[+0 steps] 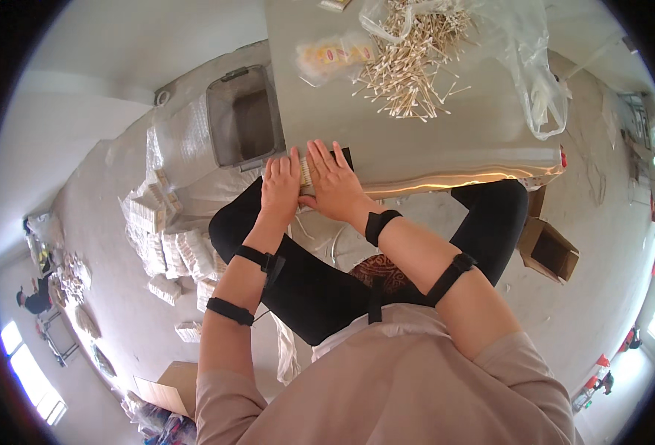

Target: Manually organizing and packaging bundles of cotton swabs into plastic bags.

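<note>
At the near left corner of the grey table, both of my hands lie close together over a small row of cotton swabs. My left hand rests on its left side, fingers stretched out and side by side. From the right, my right hand lies flat over it, fingers spread and thumb toward the left hand. A dark flat edge shows beside the right fingers; the rest of that piece is hidden under my hands. Farther back lies a large loose pile of cotton swabs.
A clear plastic bag hangs over the table's right part. Left of the swab pile lies a printed clear packet. A grey bin stands left of the table. Packed bundles and a cardboard box are on the floor.
</note>
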A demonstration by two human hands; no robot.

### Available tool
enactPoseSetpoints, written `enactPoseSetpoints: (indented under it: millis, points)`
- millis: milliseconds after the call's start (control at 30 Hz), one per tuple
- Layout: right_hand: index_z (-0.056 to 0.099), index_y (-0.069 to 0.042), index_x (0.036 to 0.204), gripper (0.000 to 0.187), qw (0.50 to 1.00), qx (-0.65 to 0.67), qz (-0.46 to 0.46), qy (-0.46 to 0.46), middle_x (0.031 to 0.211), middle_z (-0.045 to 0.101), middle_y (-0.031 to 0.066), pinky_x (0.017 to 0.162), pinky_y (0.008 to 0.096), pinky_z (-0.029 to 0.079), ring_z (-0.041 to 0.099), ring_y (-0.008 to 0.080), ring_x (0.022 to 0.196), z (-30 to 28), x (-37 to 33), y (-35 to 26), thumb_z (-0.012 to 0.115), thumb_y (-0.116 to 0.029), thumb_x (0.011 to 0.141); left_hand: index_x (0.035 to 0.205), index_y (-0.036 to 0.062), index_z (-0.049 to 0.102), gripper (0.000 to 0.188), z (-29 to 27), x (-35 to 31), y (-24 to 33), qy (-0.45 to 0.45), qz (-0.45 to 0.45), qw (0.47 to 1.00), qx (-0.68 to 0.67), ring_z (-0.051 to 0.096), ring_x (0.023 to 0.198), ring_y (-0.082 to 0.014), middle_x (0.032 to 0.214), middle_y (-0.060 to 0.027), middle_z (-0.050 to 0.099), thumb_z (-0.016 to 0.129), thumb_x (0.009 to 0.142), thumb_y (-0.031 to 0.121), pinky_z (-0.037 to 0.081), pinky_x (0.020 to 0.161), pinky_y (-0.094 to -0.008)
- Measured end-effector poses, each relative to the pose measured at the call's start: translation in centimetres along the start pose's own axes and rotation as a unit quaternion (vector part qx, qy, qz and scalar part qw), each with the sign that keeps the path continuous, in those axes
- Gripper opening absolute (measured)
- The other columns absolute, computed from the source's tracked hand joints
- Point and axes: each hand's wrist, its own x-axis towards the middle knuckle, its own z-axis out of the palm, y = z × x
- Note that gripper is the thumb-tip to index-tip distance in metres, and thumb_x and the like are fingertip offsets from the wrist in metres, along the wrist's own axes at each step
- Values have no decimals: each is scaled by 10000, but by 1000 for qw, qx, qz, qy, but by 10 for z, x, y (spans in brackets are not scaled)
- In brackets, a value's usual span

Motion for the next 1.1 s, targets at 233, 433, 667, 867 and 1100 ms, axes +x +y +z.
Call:
enactPoseSetpoints:
  millis: [233,433,667,867,1100]
  points:
    - [269,82,1441,896,1000,-4,7,-28,1517,235,249,1163,521,41,119,364,1443,-2,8,-9,431,-605,889,1429,-49,276,885,1,-3,-11,34,25,999,-30,498,1076,-271,1088,-110,487,720,690,147,345,1080,-394]
    - [281,82,1437,869,1000,12,-9,-21,1511,246,253,1163,524,42,133,371,1439,6,25,-32,442,-578,895,1441,-47,255,926,-2,-15,-34,3,9,999,-31,505,1086,-290,1108,-122,505,735,670,134,374,1044,-392]
    - [358,72,1402,777,991,135,-21,-10,1469,351,223,1155,498,148,239,326,1417,-6,47,-75,482,-516,910,1445,3,302,765,-16,-53,-85,-53,-53,980,-187,528,1124,-266,1214,-131,541,662,777,97,404,1011,-366]
    - [490,-54,1360,553,888,456,-53,-32,1438,428,169,1064,437,353,339,302,1379,-106,14,-15,640,-288,881,1272,22,543,342,-97,-68,-30,-153,-120,519,-832,565,1084,-170,1143,-98,625,560,957,154,409,983,-326]
    - [612,-44,1248,374,693,697,-4,-184,1398,477,174,1017,394,416,428,273,1321,-207,-57,36,635,-99,879,1229,18,552,327,-147,-45,80,-237,48,314,-918,598,1072,-260,1079,-122,640,581,938,163,442,960,-390]
